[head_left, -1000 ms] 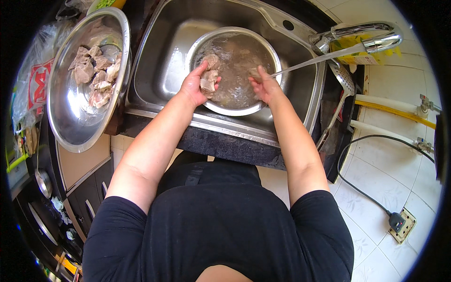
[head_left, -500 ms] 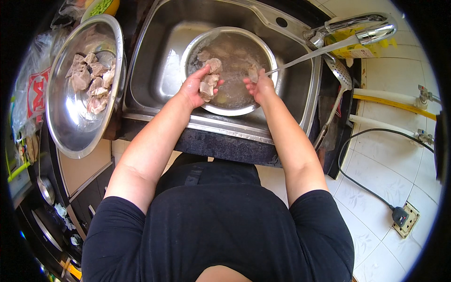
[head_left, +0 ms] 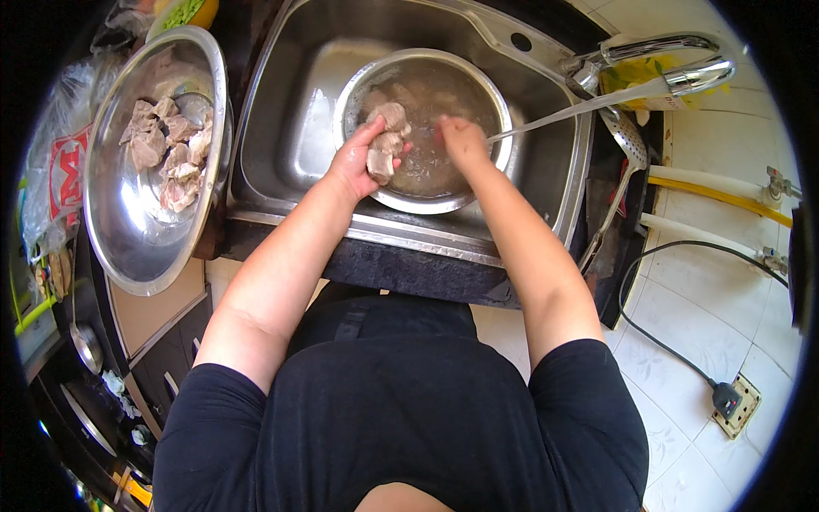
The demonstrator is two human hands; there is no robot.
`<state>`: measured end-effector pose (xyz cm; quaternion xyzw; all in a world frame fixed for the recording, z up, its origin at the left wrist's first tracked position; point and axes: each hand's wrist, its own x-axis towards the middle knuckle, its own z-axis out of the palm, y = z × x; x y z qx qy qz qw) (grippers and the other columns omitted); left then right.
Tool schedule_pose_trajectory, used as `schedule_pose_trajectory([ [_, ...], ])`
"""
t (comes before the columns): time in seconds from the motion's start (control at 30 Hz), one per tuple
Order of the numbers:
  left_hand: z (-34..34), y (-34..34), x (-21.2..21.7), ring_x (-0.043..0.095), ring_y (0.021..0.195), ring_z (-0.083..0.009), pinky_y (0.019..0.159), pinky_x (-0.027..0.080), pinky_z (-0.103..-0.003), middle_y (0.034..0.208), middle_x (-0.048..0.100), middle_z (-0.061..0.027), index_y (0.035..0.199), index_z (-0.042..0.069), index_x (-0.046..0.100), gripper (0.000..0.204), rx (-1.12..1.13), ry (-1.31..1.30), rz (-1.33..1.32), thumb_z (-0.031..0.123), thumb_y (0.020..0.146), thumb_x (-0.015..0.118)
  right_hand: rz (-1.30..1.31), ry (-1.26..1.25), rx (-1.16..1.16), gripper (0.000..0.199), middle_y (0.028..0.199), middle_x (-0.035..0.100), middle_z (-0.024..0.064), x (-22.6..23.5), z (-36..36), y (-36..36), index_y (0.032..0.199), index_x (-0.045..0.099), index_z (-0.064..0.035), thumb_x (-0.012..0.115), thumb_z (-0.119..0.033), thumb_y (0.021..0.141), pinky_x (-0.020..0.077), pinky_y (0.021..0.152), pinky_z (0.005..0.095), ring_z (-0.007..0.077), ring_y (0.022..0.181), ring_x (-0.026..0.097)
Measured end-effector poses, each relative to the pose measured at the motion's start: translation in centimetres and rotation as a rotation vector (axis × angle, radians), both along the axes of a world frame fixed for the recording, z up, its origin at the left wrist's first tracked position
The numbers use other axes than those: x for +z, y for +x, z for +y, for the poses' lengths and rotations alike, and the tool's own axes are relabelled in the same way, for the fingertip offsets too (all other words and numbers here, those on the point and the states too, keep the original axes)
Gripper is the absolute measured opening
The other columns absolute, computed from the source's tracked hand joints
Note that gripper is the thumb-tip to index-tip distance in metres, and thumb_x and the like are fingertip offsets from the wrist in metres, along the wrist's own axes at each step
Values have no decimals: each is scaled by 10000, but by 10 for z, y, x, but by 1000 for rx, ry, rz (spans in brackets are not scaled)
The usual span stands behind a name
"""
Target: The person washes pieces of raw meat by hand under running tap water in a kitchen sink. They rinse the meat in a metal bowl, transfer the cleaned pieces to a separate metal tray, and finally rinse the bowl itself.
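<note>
Several pale pieces of meat (head_left: 386,147) are gathered in my left hand (head_left: 353,164), its fingers curled round them over the left side of a round metal basin (head_left: 500,175). Cloudy water (head_left: 431,175) fills the basin, which sits in the sink. My right hand (head_left: 465,142) is over the basin's right side, beside the stream from the tap (head_left: 699,75). Its fingers are smeared by motion, so whether they hold anything is unclear. To the left, a large steel bowl (head_left: 128,247) contains more pieces of meat (head_left: 149,147).
The steel sink (head_left: 281,111) surrounds the basin. A slotted skimmer (head_left: 627,141) lies along the sink's right edge. Beyond the large bowl are a plastic bag (head_left: 72,171) and a container of green pieces (head_left: 182,14). A black cable (head_left: 636,311) runs down the tiled wall at right.
My right hand has turned and drawn its fingers in; the meat piece seen at its fingertips no longer shows there. My left hand still holds its meat, tilted slightly differently.
</note>
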<state>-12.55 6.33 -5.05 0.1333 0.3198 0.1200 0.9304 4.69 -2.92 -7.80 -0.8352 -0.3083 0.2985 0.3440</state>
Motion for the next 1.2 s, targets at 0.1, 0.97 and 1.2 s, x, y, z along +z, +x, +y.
schedule_pose_trajectory([
  [0.1, 4, -2, 1, 577, 848, -281, 492, 497, -281, 1058, 524, -119, 1151, 112, 438, 436, 118, -159, -100, 325, 798, 578, -666, -169, 86, 218, 912, 550, 179, -16, -6, 4, 969, 566, -27, 463, -126, 804, 459, 741, 374, 300, 832, 562],
  [0.97, 4, 0, 1, 573, 876, -289, 504, 497, -290, 1078, 519, -115, 1156, 112, 442, 438, 155, -134, -80, 340, 804, 567, 1042, 159, -447, 243, 707, 555, 73, -10, -30, 26, 908, 487, -84, 599, -270, 799, 341, 376, 215, 100, 429, 415],
  [1.2, 4, 0, -2, 575, 870, -291, 508, 499, -294, 1062, 530, -114, 1145, 114, 452, 424, 159, -135, -55, 335, 803, 570, 372, -7, -292, 347, 863, 576, 122, -14, -17, 16, 998, 482, -65, 545, -340, 796, 471, 537, 314, 219, 655, 572],
])
